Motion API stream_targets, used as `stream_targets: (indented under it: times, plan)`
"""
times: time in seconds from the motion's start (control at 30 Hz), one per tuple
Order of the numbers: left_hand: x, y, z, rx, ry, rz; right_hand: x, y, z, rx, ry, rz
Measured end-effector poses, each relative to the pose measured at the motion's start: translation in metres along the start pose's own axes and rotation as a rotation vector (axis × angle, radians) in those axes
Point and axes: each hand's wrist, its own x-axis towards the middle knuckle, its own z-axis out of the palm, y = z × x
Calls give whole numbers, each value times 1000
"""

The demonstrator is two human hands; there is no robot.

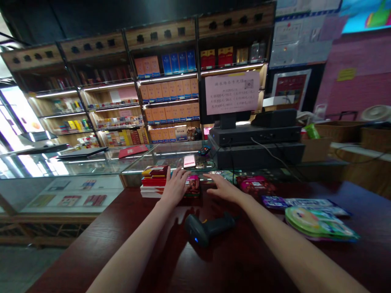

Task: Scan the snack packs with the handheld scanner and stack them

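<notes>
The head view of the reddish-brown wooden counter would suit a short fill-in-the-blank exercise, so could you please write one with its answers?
1. The small light glowing on the black plastic barcode scanner is ____ in colour.
2. Of the person's left hand and right hand, the ____ one is nearer the stacked red, white and yellow boxes.
3. In the picture, the rounded green packets lie to the ____ of the scanner.

Missing words: blue; left; right.
</notes>
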Motion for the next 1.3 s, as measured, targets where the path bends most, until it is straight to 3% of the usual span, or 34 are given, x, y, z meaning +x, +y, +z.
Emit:
stream_targets:
  times: [0.27, 0.6, 0.87, 1.03, 1.3]
  plan:
    - [22, 43, 4, -47, -67, 140, -40, 17, -36, -39, 36, -38]
    - [57, 102, 27, -129, -119, 227, -91, 60, -88, -128, 96, 153]
    - [79, 141, 55, -202, -241, 215, -119, 101, -108, -194, 121, 249]
    - [89, 162, 62, -247, -276, 211, -127, 116, -117, -212, 87, 314]
    - [107, 179, 73, -391, -385, 214, -138, 137, -123, -155, 74, 390]
